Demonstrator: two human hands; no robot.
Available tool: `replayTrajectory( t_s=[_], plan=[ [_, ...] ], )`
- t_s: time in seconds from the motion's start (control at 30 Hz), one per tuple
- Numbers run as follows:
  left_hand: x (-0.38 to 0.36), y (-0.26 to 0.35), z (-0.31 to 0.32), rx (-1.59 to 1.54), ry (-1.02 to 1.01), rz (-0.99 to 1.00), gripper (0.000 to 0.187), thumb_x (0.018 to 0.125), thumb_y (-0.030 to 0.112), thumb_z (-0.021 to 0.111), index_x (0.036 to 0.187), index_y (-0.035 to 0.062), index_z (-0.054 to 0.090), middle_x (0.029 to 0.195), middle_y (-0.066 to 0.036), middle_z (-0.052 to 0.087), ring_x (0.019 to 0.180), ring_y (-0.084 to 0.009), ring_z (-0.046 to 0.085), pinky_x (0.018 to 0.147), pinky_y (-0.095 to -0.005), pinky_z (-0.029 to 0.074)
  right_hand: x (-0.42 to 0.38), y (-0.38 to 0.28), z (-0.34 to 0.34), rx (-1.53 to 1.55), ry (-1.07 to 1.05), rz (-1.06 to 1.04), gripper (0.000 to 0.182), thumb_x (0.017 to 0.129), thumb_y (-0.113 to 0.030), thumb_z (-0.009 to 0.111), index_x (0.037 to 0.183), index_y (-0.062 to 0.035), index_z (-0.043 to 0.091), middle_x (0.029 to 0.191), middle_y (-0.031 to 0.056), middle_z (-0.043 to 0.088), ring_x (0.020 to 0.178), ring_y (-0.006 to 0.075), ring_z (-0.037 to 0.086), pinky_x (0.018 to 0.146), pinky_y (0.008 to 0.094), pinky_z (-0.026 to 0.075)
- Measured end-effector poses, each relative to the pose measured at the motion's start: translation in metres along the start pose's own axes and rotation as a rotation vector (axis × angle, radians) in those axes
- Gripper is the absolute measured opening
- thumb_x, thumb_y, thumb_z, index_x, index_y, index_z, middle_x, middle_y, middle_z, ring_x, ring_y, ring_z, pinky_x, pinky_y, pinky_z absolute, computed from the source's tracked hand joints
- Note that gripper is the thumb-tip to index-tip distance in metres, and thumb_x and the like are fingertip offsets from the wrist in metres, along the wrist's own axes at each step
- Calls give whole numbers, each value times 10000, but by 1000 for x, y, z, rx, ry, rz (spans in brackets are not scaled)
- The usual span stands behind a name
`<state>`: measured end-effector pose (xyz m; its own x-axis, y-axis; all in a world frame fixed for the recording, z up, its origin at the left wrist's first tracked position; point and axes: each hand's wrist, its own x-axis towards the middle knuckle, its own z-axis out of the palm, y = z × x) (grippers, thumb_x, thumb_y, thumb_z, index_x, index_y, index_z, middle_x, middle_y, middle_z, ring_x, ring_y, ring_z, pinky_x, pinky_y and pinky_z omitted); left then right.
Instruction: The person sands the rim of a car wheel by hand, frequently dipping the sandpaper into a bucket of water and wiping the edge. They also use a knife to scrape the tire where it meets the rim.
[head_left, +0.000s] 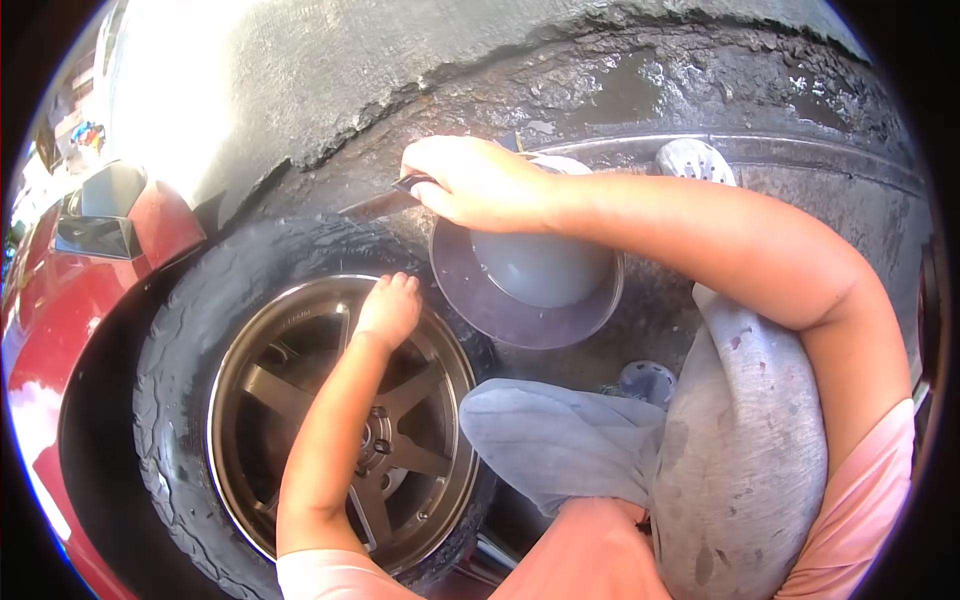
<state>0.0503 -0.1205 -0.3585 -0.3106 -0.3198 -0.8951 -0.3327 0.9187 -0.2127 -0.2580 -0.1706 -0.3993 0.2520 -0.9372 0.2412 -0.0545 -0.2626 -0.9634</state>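
Note:
My right hand [465, 180] is closed around the handle of a flat, dark blade-like tool [378, 207], whose tip points left over the top of the tyre. My left hand [391, 308] rests at the upper right rim of the bronze spoked wheel [405, 390], its fingers curled; what they hold, if anything, is hidden. The black tyre [180, 400] surrounds the wheel and looks wet. Just right of the tyre and below my right forearm sits a grey rounded container [545, 268] on a wide, dark round base [470, 295].
A red car body [50, 330] with a headlight curves along the left. Broken, wet pavement [620, 90] runs across the top. My bent knees in grey trousers [745, 440] are at the lower right, with perforated shoes [648, 382] near them.

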Motion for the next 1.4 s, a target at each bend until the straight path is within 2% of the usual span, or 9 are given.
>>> replayTrajectory(
  t_s=[0.3, 0.6, 0.73, 0.77, 0.87, 0.9, 1.03, 1.13, 1.4],
  plan=[
    [-20, -28, -31, 24, 20, -147, 285, 969, 159, 504, 1079, 24, 730, 1203, -90, 660, 1158, -255, 588, 999, -398, 471, 0, 2, -1, 22, -7, -15, 246, 972, -197, 559, 1124, -7, 599, 1083, 220, 653, 1056, 415, 638, 930, 505, 497],
    [-65, -66, -48, -14, 222, -191, 224, 929, 122, 550, 1054, -1, 689, 1075, -123, 641, 1041, -281, 598, 952, -410, 487, -2, 2, -3, 54, -4, 4, 244, 977, -201, 559, 1119, -9, 608, 1064, 212, 657, 1033, 401, 642, 909, 497, 499],
    [-87, -71, -72, 123, 212, -134, 298, 927, 151, 576, 1155, -21, 662, 1162, -111, 627, 1104, -269, 569, 970, -404, 472, -2, 1, -3, 53, -6, 13, 235, 977, -201, 564, 1112, -13, 609, 1047, 209, 654, 1015, 399, 640, 896, 492, 497],
    [-91, -70, -66, 176, 155, -133, 450, 948, 211, 577, 1319, -43, 599, 1312, -121, 605, 1217, -275, 544, 1051, -414, 434, -2, 0, -4, 48, -26, 24, 253, 964, -186, 558, 1129, -2, 610, 1079, 217, 660, 1045, 402, 640, 925, 491, 499],
    [-93, -54, -56, 244, 46, -215, 627, 979, 297, 550, 1514, -13, 446, 1514, -128, 504, 1406, -293, 449, 1201, -445, 316, -1, -6, -9, 31, -71, 46, 293, 938, -156, 546, 1162, 21, 610, 1143, 234, 670, 1106, 408, 639, 982, 489, 501],
    [-92, -50, -52, 252, 14, -237, 736, 977, 367, 564, 1561, -30, 358, 1563, -155, 445, 1479, -299, 376, 1265, -459, 223, -2, -6, -9, 29, -75, 48, 291, 938, -155, 545, 1160, 21, 609, 1144, 234, 669, 1106, 408, 639, 981, 491, 502],
    [-79, -24, -43, 279, -35, -332, 809, 971, 421, 574, 1566, -64, 318, 1593, -184, 400, 1527, -293, 307, 1297, -462, 138, -2, 0, -2, 22, -27, -9, 227, 970, -201, 576, 1099, -17, 605, 1038, 208, 647, 1028, 409, 637, 908, 501, 494],
    [-65, -6, -30, 272, -42, -398, 832, 968, 432, 573, 1557, -93, 308, 1589, -205, 381, 1521, -320, 301, 1296, -465, 141, -2, 0, -1, 11, -19, -13, 229, 969, -201, 573, 1099, -14, 602, 1049, 210, 645, 1038, 414, 636, 917, 503, 493],
    [-36, 25, -8, 310, -133, -326, 786, 1004, 439, 516, 1555, -87, 321, 1603, -199, 366, 1531, -327, 279, 1288, -484, 133, -3, 2, -3, 37, -24, -36, 231, 970, -199, 564, 1102, -12, 596, 1064, 213, 637, 1046, 409, 629, 921, 497, 493]
  ],
)
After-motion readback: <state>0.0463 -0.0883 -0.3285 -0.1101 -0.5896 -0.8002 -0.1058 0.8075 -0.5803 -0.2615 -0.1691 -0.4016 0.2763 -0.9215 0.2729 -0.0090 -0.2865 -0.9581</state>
